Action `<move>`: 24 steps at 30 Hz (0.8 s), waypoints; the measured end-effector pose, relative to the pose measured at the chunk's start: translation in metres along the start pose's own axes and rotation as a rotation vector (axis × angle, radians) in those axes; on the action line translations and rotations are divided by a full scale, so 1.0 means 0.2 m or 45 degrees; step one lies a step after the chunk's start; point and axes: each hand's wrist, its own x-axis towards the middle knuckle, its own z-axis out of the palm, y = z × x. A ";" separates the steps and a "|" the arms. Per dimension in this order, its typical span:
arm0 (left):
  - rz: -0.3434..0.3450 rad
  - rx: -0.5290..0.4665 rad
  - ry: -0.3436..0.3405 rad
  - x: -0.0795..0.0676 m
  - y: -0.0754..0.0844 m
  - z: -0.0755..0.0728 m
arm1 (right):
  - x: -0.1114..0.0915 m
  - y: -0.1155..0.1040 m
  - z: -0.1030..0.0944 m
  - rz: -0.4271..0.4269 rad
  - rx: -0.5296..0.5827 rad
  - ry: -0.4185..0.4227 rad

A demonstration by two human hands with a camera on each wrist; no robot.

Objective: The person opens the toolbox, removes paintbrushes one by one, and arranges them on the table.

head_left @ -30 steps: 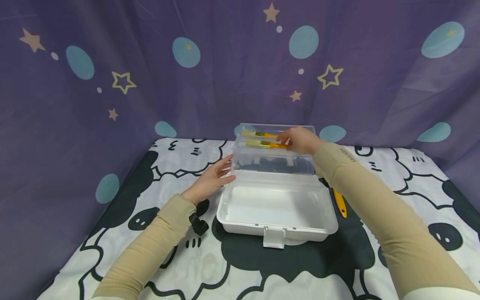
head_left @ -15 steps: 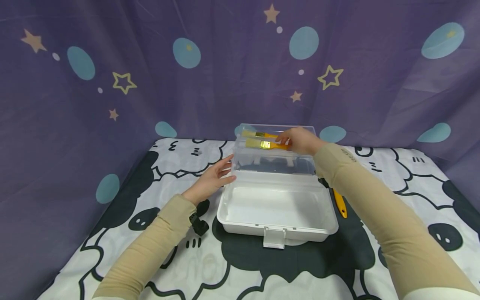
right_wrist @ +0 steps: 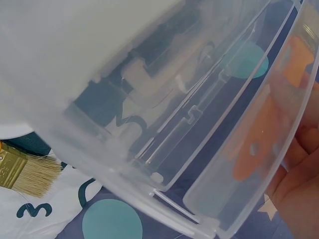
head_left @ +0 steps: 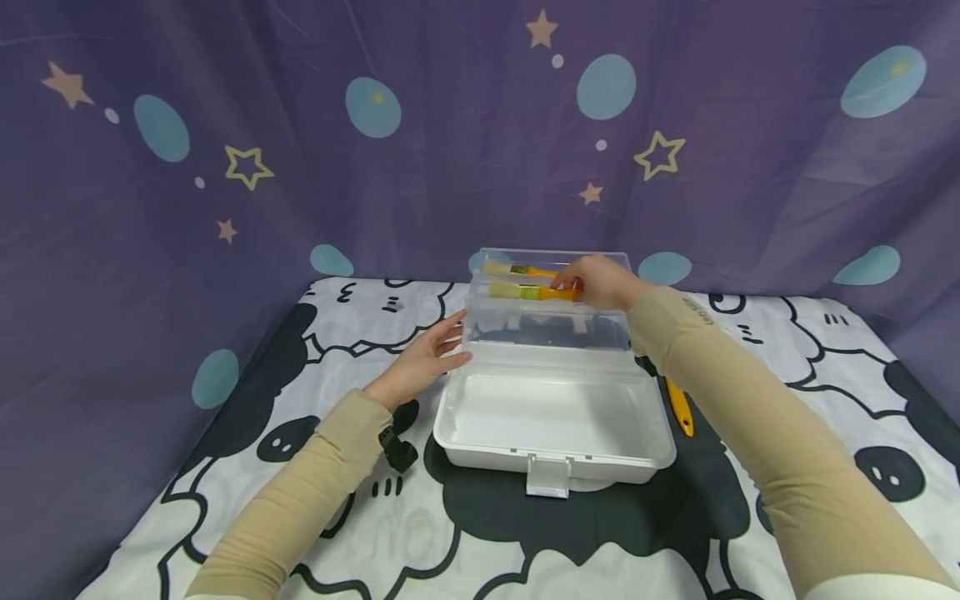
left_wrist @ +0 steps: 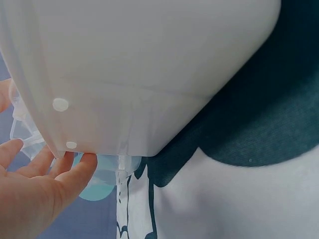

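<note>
A white plastic box (head_left: 555,408) stands with its clear lid (head_left: 547,325) raised toward the back. My right hand (head_left: 603,281) reaches to the upper part of the lid and pinches the orange handle of a flat paintbrush (head_left: 528,292), bristles pointing left. Just above it shows a second, similar brush shape (head_left: 517,269) in the lid. In the right wrist view, an orange handle (right_wrist: 254,144) with a hanging hole shows through clear plastic. My left hand (head_left: 416,362) is at the left hinge side, fingers spread; in the left wrist view its fingertips meet the box's edge.
Right of the box lies another paintbrush (head_left: 680,407), partly hidden by the right forearm; its bristles (right_wrist: 40,174) show in the right wrist view. The box's latch (head_left: 547,476) hangs down in front. A purple curtain (head_left: 465,167) rises behind the patterned cloth (head_left: 405,533).
The held paintbrush has turned a little in the right hand, and the glint on its metal band has come and gone. Both hands stay in nearly the same place.
</note>
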 end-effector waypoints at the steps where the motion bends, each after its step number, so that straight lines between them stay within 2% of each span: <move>1: -0.001 0.000 0.000 0.00 0.00 0.00 | 0.00 0.00 0.00 0.002 0.003 -0.004; 9: -0.014 -0.002 0.002 0.00 0.00 0.00 | 0.00 0.01 0.00 0.027 0.059 -0.014; 16: -0.012 -0.004 0.004 -0.01 0.00 0.00 | -0.02 0.02 -0.01 0.077 0.195 0.036; 24: -0.007 -0.005 0.004 0.00 0.00 0.00 | -0.01 0.03 -0.01 0.129 0.231 0.030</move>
